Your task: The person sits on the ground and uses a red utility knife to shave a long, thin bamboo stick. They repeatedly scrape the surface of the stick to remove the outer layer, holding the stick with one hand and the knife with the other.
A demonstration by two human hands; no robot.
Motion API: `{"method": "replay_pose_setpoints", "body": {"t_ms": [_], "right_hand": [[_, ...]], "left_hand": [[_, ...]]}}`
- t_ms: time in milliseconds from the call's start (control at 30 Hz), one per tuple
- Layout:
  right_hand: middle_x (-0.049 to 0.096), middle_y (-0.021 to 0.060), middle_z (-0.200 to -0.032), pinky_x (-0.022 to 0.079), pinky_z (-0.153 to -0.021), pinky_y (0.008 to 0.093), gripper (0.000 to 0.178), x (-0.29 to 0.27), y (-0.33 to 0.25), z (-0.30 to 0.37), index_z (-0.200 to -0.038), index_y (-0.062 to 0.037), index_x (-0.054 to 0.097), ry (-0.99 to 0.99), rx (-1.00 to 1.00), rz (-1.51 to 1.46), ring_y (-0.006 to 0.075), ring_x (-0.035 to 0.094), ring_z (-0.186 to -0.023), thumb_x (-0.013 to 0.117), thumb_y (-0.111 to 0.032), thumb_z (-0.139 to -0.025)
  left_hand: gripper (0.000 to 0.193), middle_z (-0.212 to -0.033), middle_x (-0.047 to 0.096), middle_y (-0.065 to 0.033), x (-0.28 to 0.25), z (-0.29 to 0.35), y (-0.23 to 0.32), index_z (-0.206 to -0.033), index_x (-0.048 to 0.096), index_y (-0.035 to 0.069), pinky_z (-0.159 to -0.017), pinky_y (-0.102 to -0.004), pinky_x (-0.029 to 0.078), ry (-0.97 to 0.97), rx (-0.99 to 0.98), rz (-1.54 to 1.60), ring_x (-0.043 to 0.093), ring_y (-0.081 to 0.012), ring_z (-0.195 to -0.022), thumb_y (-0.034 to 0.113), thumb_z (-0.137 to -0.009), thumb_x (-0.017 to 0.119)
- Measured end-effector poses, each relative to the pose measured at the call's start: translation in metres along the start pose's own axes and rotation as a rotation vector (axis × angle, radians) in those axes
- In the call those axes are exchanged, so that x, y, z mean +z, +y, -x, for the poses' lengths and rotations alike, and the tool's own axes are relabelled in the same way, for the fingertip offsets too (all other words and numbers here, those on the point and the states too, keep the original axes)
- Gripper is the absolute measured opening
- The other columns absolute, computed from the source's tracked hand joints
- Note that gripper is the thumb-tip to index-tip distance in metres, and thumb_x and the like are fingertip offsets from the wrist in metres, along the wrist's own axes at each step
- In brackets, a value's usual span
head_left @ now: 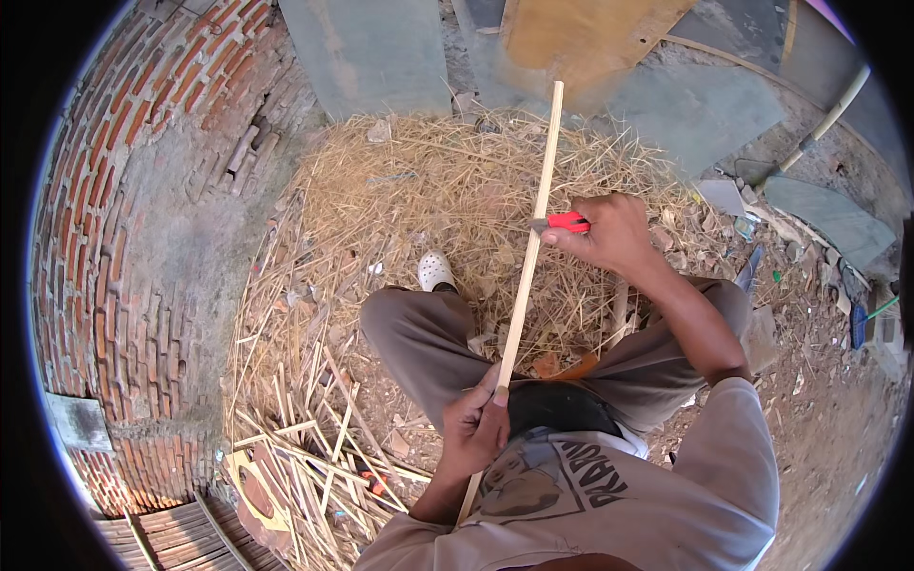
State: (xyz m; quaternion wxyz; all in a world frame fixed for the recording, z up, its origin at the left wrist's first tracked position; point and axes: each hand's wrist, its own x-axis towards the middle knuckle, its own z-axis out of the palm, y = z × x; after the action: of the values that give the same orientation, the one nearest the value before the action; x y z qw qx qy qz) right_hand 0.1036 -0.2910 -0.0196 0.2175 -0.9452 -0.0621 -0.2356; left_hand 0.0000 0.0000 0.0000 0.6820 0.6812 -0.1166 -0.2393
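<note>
- Closest to my camera, the wearer's light printed T-shirt fills the lower edge, which cuts it off.
- Below me, the left hand is closed around a pale bamboo strip, which slants up from the shirt between the knees; its lower end is partly covered by the forearm, so I can't see where it stops.
- I see the right hand gripping a red-handled knife, its blade at the strip; the fingers hide much of the handle.
- Across the lap lies a black pad, half covered by shirt and strip.
- One white clog shows beyond the left knee; the other foot I can't make out.
- To the left, cut sticks lie heaped over an orange object too buried to identify.
- Past the feet, straw-like shavings cover the ground.
- Farthest off, I have a brick wall and grey sheets, cropped by the fisheye rim.
</note>
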Motion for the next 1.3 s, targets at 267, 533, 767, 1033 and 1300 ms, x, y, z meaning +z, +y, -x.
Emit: {"method": "replay_pose_setpoints", "body": {"t_ms": [267,533,767,1033,1300], "right_hand": [[0.053,0.0082,-0.045,0.044,-0.042,0.038,0.068,-0.003,0.013,-0.003,-0.055,-0.0095,0.061,-0.007,0.069,0.041,0.0264,0.057,-0.042,0.063,-0.076,-0.072],[0.053,0.0088,-0.045,0.044,-0.043,0.0388,0.072,-0.001,-0.017,0.008,-0.057,-0.0089,0.065,-0.035,-0.077,-0.064,0.0283,0.058,-0.043,0.056,-0.079,-0.075],[0.056,0.0115,-0.05,0.048,-0.052,0.0427,0.073,-0.003,0.057,-0.027,-0.063,-0.0079,0.068,-0.007,0.314,0.081,0.0319,0.061,-0.052,0.052,-0.077,-0.079],[0.059,0.0109,-0.054,0.049,-0.058,0.0427,0.074,-0.019,0.094,-0.041,-0.07,-0.0075,0.071,0.081,0.307,0.108,0.0329,0.062,-0.057,0.053,-0.079,-0.077],[0.059,0.0116,-0.054,0.049,-0.059,0.0443,0.07,-0.012,0.112,-0.053,-0.068,-0.0108,0.071,0.005,0.297,0.235,0.0324,0.063,-0.061,0.056,-0.079,-0.073]], "left_hand": [[0.041,-0.058,0.043,0.0057,0.005,0.007,0.0,-0.142,0.043,-0.002,-0.044,-0.0185,0.03,-0.026,0.023,-0.018,0.038,-0.0007,-0.047,0.005,-0.102,0.044],[0.039,-0.05,0.043,0.0053,0.004,0.007,0.002,-0.139,0.047,-0.003,-0.042,-0.0192,0.028,0.021,0.043,-0.044,0.036,-0.0013,-0.043,0.009,-0.102,0.045],[0.042,-0.061,0.045,0.0079,0.005,0.02,0.003,-0.139,0.049,0.0,-0.048,-0.0181,0.03,-0.057,0.018,-0.151,0.038,0.0004,-0.053,0.0,-0.097,0.051],[0.044,-0.06,0.047,0.0069,-0.004,0.039,-0.006,-0.14,0.047,0.0,-0.049,-0.0186,0.032,-0.126,0.097,-0.118,0.04,-0.0001,-0.054,0.0,-0.097,0.052],[0.044,-0.062,0.046,0.0079,-0.004,0.038,0.001,-0.141,0.046,0.0,-0.049,-0.0183,0.03,-0.091,0.011,-0.143,0.038,0.0003,-0.054,-0.001,-0.097,0.051]]}}
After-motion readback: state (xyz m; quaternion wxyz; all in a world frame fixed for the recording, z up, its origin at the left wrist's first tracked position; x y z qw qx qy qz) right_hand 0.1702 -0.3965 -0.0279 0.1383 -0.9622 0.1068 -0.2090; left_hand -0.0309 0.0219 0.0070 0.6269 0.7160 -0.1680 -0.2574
